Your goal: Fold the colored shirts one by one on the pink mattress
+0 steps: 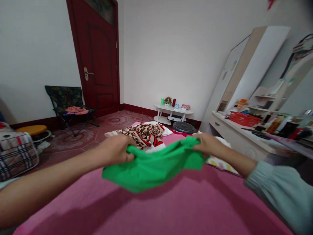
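Note:
A bright green garment (151,168) hangs between both my hands above the pink bedspread (171,209). My left hand (117,150) is closed in a fist on the garment's left edge. My right hand (207,145) is closed on its right edge. The cloth sags in the middle between them. Just beyond my hands lies a brown-and-cream patterned garment with red trim (143,132) on the bed, over a white piece of clothing (158,147).
A dark red door (97,58) is at the back left, with a folding chair (68,104) beside it. A low white table (173,112) stands by the far wall. A white dresser (234,133) with a red basket (244,118) and bottles is at right. A plaid bag (14,153) sits at left.

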The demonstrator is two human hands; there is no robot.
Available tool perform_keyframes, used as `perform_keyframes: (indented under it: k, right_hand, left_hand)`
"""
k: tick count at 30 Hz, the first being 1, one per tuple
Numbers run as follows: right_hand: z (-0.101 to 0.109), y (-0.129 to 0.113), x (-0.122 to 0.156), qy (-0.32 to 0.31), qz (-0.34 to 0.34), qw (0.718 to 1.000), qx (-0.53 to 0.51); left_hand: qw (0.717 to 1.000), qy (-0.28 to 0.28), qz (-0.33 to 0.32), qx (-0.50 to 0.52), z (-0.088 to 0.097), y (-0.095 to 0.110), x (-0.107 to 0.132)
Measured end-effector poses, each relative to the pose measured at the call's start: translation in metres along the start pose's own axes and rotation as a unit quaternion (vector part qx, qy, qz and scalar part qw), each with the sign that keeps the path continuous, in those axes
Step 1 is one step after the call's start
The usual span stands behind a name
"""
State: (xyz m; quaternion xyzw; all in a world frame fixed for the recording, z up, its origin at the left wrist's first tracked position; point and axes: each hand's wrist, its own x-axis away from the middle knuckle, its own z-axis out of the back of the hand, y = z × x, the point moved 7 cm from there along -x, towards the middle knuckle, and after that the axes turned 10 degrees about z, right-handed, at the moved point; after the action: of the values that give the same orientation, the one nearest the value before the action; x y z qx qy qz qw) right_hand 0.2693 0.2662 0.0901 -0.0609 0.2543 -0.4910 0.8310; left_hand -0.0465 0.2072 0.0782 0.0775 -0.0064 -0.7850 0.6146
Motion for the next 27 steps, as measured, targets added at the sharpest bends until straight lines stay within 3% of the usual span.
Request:
perform_keyframes:
  k: [2, 3, 5, 7, 10, 11, 13, 16, 20, 24, 27]
  right_hand:
    - [0.036, 0.008, -0.047, 0.127, 0.021, 0.992, 0.008]
    - [0.047, 0.015, -0.061, 0.179, 0.029, 0.983, 0.013]
    - [0.053, 0.041, -0.072, 0.241, 0.013, 0.97, 0.038]
    - [0.038, 0.082, -0.064, 0.217, -0.034, 0.971, 0.095]
    - [0.005, 0.164, -0.022, 0.142, -0.116, 0.961, 0.209]
    - [-0.001, 0.195, -0.002, 0.133, -0.156, 0.95, 0.235]
    - [-0.012, 0.254, 0.039, 0.106, -0.259, 0.925, 0.257]
    - [-0.021, 0.313, 0.09, 0.056, -0.366, 0.897, 0.24]
    - [-0.022, 0.327, 0.112, 0.053, -0.38, 0.902, 0.199]
    - [-0.016, 0.306, 0.117, 0.095, -0.416, 0.887, 0.174]
    - [0.003, 0.278, 0.11, 0.18, -0.412, 0.878, 0.165]
  left_hand:
    - [0.981, 0.191, 0.036, -0.03, 0.05, -0.019, -0.03]
    - [0.963, 0.262, 0.052, -0.037, 0.063, -0.028, -0.043]
    - [0.942, 0.326, 0.067, -0.041, 0.06, -0.043, -0.068]
    - [0.955, 0.289, 0.06, -0.038, 0.02, -0.051, -0.094]
    - [0.986, 0.155, 0.038, -0.045, -0.068, -0.048, -0.118]
    - [0.985, 0.161, 0.038, -0.056, -0.087, -0.045, -0.119]
    - [0.979, 0.186, 0.041, -0.072, -0.112, -0.036, -0.118]
    - [0.973, 0.207, 0.049, -0.085, -0.121, -0.029, -0.118]
    - [0.976, 0.195, 0.043, -0.09, -0.119, -0.033, -0.124]
    - [0.975, 0.209, 0.027, -0.068, -0.119, -0.035, -0.122]
    - [0.976, 0.208, 0.02, -0.053, -0.119, -0.034, -0.12]
